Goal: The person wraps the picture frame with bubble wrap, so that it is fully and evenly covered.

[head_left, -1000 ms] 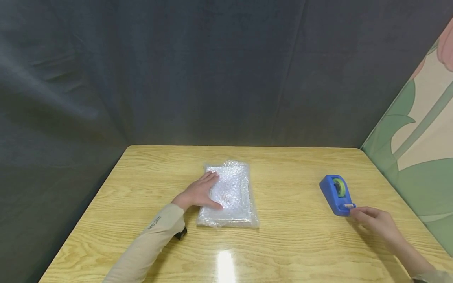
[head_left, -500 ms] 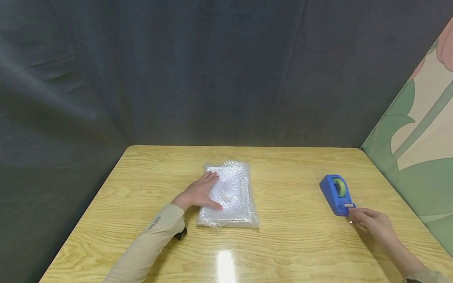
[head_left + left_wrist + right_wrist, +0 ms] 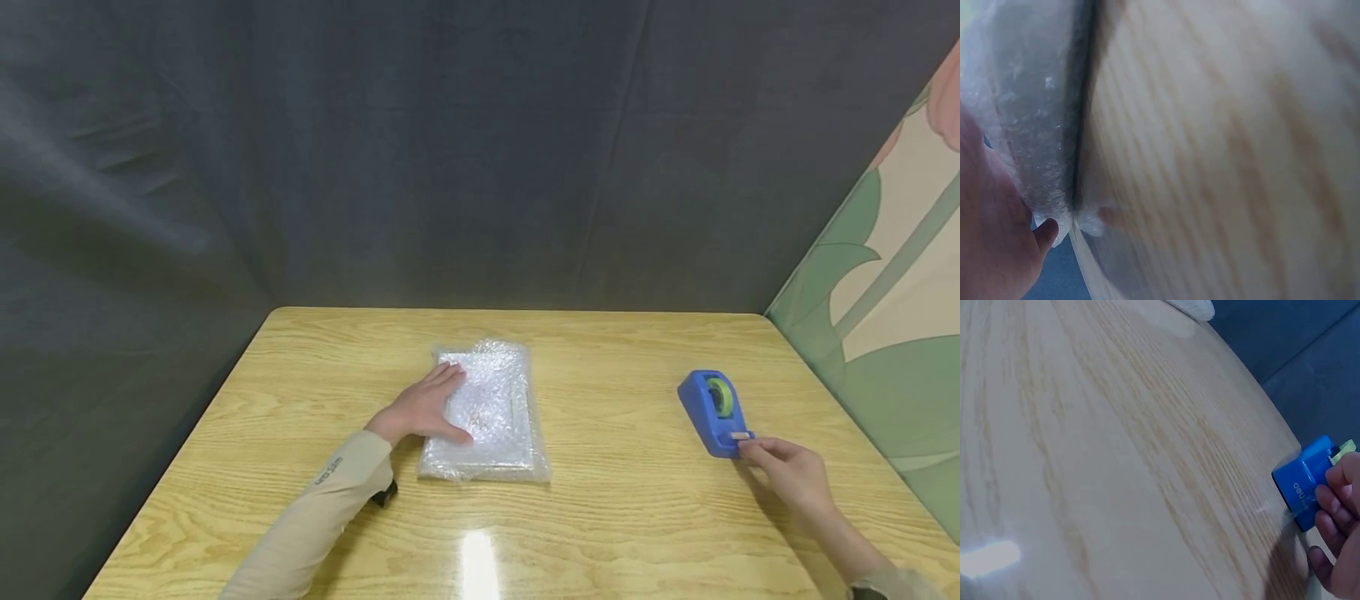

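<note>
A flat package in clear bubble wrap (image 3: 491, 408) lies on the wooden table, mid-view from the head. My left hand (image 3: 427, 408) rests on its left side, fingers straight and thumb spread. From the left wrist, that hand (image 3: 991, 225) shows beside the bubble wrap's edge (image 3: 1035, 144). A blue tape dispenser (image 3: 708, 417) with a yellow-green roll (image 3: 721, 398) stands at the right. My right hand (image 3: 795, 475) is at its cutter end, thumb and fingertip pinched together on the tape's end, which is mostly hidden. In the right wrist view, curled fingers (image 3: 1335, 512) cover part of the dispenser (image 3: 1304, 478).
The wooden table (image 3: 615, 517) has a glare spot near the front. Dark cloth (image 3: 450, 167) hangs behind and to the left. A flower-patterned panel (image 3: 900, 333) borders the right edge. Something black (image 3: 384, 495) shows under the left wrist.
My right hand moves slightly down and left at the dispenser's cutter end, then back up a little. The left hand and the package stay in place.
</note>
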Action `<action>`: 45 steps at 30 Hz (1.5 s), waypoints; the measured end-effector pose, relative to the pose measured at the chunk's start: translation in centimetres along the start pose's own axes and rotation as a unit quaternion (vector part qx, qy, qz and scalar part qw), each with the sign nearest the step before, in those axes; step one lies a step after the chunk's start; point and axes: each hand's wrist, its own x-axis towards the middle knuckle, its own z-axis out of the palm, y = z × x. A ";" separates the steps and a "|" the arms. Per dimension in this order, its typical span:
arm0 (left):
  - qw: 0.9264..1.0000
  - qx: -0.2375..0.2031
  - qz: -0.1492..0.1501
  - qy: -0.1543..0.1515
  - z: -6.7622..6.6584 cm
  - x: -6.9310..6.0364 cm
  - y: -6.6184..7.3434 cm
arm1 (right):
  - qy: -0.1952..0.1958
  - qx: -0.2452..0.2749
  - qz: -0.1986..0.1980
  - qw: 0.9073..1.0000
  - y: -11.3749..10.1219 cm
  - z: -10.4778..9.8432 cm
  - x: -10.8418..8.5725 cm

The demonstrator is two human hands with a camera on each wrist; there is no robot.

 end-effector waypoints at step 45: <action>1.000 -0.006 0.007 0.005 0.3 0.3 -0.5 | -0.122 0.091 -0.271 0.951 -13.1 6.2 0.0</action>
